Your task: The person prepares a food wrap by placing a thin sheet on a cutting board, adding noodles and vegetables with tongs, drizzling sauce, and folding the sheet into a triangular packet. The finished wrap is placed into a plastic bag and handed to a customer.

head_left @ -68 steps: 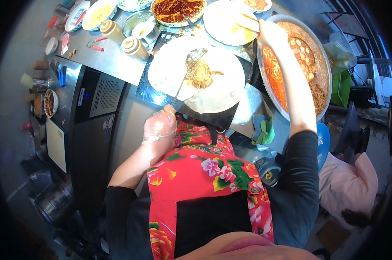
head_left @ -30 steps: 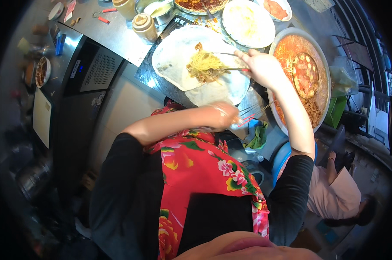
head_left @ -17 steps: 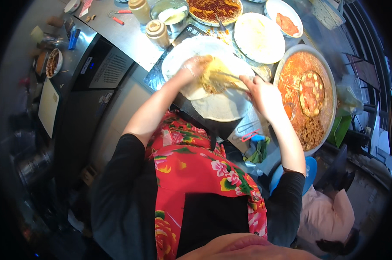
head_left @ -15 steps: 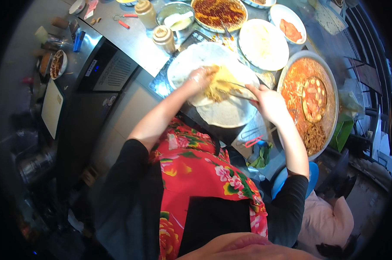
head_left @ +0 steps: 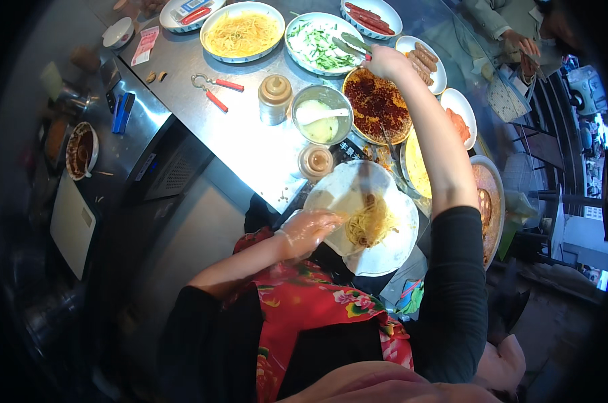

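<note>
My right hand (head_left: 387, 63) reaches far forward and grips metal tongs (head_left: 352, 46) by their red end. The tong tips are over a plate of shredded cucumber (head_left: 317, 50). Close to my body, my left hand (head_left: 309, 232), in a thin clear glove, is at the left edge of a pale round wrapper (head_left: 395, 255). Its fingers are drawn together; whether they pinch the wrapper or some food is unclear. In the wrapper's middle lies a heap of yellow shreds (head_left: 372, 225) with brown bits.
Around them stand a bowl of dark red chili sauce (head_left: 376, 107), a plate of yellow shreds (head_left: 242, 32), a plate of sausages (head_left: 421, 64), a steel bowl with a white spoon (head_left: 322, 115), two capped bottles (head_left: 275, 99) and red-handled pliers (head_left: 216, 84). A large pan (head_left: 495, 208) is at right.
My right hand with the tongs has moved from the wrapper forward to the cucumber plate. My left hand has drawn back from the shreds to the wrapper's left edge. The view has shifted.
</note>
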Demonstrator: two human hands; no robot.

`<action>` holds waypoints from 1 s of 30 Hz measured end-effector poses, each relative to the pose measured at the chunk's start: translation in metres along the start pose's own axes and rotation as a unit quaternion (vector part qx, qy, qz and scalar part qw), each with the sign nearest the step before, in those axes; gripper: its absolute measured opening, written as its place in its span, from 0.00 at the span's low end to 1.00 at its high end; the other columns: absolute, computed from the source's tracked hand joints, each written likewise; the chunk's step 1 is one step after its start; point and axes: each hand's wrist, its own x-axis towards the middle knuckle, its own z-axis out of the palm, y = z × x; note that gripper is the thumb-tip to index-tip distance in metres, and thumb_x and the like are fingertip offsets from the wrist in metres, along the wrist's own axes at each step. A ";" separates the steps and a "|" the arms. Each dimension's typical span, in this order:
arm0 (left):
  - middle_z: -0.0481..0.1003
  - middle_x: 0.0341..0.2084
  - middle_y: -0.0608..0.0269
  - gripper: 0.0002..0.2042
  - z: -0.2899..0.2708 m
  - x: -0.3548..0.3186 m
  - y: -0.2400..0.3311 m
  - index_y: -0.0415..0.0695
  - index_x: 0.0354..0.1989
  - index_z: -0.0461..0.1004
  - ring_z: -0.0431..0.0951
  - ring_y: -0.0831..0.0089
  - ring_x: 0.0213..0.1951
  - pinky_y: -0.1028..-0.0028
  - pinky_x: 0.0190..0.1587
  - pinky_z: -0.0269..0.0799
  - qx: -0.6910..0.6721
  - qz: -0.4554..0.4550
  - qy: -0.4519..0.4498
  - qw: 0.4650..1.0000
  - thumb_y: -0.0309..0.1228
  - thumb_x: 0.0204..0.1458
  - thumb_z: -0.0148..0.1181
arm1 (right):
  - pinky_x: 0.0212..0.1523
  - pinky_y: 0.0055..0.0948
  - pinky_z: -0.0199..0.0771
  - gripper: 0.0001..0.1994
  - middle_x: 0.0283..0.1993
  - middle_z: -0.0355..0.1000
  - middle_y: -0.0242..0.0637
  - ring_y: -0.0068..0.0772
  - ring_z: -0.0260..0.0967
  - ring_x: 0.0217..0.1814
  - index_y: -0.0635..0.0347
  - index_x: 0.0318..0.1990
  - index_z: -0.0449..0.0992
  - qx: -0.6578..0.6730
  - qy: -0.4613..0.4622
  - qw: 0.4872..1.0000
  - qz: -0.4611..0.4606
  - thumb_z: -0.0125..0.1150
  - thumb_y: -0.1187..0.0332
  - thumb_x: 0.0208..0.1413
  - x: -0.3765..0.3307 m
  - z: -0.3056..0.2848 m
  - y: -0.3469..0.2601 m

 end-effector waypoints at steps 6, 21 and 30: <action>0.81 0.39 0.54 0.09 -0.108 -0.064 -0.044 0.36 0.45 0.78 0.81 0.68 0.45 0.72 0.49 0.76 -0.111 -0.187 0.147 0.965 0.25 0.61 0.53 | 0.12 0.14 0.58 0.27 0.17 0.58 0.20 0.10 0.54 0.12 0.52 0.26 0.65 0.256 -0.371 0.876 0.169 0.54 0.37 0.60 0.063 -0.020 0.004; 0.80 0.39 0.54 0.10 -0.181 -0.016 -0.060 0.31 0.46 0.76 0.82 0.70 0.39 0.74 0.46 0.77 -0.223 -0.172 0.139 0.949 0.22 0.61 0.53 | 0.51 0.42 0.75 0.28 0.45 0.76 0.52 0.49 0.75 0.51 0.64 0.65 0.60 -0.021 -0.006 0.997 0.079 0.50 0.54 0.65 0.063 0.042 -0.045; 0.80 0.37 0.53 0.09 -0.182 -0.027 -0.065 0.31 0.45 0.77 0.82 0.70 0.40 0.74 0.45 0.78 -0.263 -0.205 0.176 0.926 0.21 0.61 0.53 | 0.27 0.32 0.69 0.30 0.21 0.70 0.37 0.32 0.64 0.17 0.74 0.50 0.67 0.445 -0.113 0.880 0.122 0.45 0.47 0.66 0.078 0.050 -0.085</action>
